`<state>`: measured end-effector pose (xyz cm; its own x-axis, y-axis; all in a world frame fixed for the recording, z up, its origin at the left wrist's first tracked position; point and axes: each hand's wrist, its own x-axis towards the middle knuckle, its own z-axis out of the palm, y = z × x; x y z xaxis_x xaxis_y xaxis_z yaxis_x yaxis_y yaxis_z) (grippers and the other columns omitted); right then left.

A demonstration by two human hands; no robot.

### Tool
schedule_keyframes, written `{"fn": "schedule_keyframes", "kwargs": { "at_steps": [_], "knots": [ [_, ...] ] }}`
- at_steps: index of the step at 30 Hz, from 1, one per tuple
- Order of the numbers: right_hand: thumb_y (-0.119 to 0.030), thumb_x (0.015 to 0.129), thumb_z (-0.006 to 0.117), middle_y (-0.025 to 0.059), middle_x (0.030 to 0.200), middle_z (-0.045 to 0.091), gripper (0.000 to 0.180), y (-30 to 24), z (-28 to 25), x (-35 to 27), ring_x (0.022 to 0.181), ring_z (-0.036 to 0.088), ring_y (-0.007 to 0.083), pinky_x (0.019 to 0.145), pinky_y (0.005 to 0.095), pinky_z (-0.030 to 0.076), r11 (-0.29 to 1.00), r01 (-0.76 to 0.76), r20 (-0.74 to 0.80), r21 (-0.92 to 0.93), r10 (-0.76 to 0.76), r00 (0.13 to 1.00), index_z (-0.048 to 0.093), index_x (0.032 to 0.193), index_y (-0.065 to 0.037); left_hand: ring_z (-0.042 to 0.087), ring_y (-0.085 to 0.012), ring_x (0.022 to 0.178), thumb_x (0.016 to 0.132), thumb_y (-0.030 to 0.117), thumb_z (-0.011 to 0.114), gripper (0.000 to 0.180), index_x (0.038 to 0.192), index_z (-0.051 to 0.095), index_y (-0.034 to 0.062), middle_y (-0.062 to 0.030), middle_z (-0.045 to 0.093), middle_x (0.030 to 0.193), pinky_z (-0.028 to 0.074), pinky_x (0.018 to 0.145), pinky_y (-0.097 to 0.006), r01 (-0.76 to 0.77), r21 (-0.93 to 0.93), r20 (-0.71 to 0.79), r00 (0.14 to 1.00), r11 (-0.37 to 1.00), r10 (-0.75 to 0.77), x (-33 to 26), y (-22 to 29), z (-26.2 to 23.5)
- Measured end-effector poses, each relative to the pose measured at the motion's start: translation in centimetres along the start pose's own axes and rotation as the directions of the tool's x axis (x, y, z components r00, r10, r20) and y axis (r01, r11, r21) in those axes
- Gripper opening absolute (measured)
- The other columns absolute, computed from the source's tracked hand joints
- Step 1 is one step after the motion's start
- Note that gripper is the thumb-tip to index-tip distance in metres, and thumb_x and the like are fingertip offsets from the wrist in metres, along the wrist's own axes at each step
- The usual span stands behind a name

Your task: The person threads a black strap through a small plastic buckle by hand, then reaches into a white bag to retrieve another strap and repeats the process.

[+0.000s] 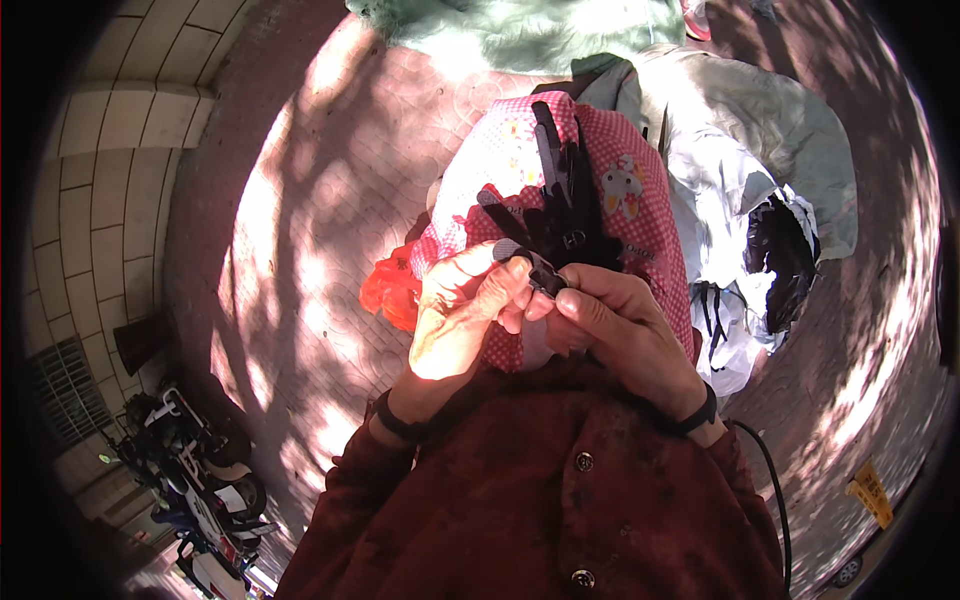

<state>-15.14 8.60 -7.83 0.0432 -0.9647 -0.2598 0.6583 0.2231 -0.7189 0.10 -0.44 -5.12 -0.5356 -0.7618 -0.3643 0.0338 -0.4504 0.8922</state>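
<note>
A black glove lies across my lap on a pink checked apron, its fingers pointing away from me. My left hand pinches a dark part of the glove with a greyish tip between thumb and fingers. Close beside it, my right hand is closed on the same dark piece, thumb bent over the forefinger. The two hands nearly meet in front of my chest. Whatever lies between the fingertips is mostly hidden.
An orange-red plastic bag sits left of my lap. To the right, a white plastic bag holds black items. Pale green cloth lies ahead on the paving. Parked motorbikes stand by the tiled wall.
</note>
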Motion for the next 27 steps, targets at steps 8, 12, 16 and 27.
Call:
{"fn": "schedule_keyframes", "kwargs": {
  "at_steps": [8, 12, 16, 27],
  "knots": [
    [-0.024, 0.099, 0.059, -0.0011, 0.077, 0.063, 0.025, -0.6, -0.2, 0.4, 0.07, 0.058, 0.0053, 0.06, 0.0205, 0.047, 0.994, -0.088, -0.093, 0.061, 0.093, 0.991, 0.068, 0.088, -0.004, 0.063, -0.0122, 0.076, 0.092, 0.003, 0.066, 0.015, 0.106, 0.067, 0.0004, -0.0057, 0.067, 0.086, 0.049, 0.068, -0.025, -0.06, 0.007, 0.142, 0.988, 0.998, 0.058, -0.2, -0.8, 0.4],
    [-0.024, 0.097, 0.063, -0.0008, 0.079, 0.063, 0.021, -0.7, -1.0, 0.7, 0.071, 0.059, 0.0064, 0.06, 0.022, 0.049, 0.981, -0.138, -0.034, 0.135, 0.144, 0.989, 0.067, 0.087, -0.006, 0.062, -0.0112, 0.075, 0.09, 0.003, 0.069, 0.016, 0.105, 0.066, 0.0, -0.0059, 0.065, 0.086, 0.05, 0.067, -0.025, -0.051, -0.045, 0.128, 0.99, 0.998, 0.057, -0.2, -0.9, 0.5],
    [-0.021, 0.093, 0.068, -0.0006, 0.082, 0.064, 0.014, -0.7, -1.7, 1.0, 0.072, 0.06, 0.0078, 0.058, 0.0235, 0.05, 0.947, -0.174, 0.045, 0.271, 0.168, 0.985, 0.063, 0.09, -0.008, 0.063, -0.0105, 0.073, 0.089, 0.004, 0.07, 0.017, 0.105, 0.065, 0.0006, -0.0061, 0.066, 0.086, 0.05, 0.064, -0.023, 0.066, -0.102, 0.15, 0.987, 0.993, -0.05, -0.2, -0.5, 0.5],
    [-0.008, 0.089, 0.071, -0.0006, 0.086, 0.063, 0.014, -1.1, -1.7, 0.4, 0.08, 0.06, 0.0058, 0.067, 0.0215, 0.05, 0.991, -0.006, -0.041, -0.137, 0.0, 0.999, 0.062, 0.098, -0.003, 0.068, -0.0132, 0.069, 0.091, 0.001, 0.066, 0.016, 0.107, 0.061, 0.0021, -0.0084, 0.069, 0.088, 0.051, 0.06, -0.023, 0.041, -0.07, -0.006, 0.999, 0.997, -0.042, 0.3, -1.0, 0.8]
  ]
}}
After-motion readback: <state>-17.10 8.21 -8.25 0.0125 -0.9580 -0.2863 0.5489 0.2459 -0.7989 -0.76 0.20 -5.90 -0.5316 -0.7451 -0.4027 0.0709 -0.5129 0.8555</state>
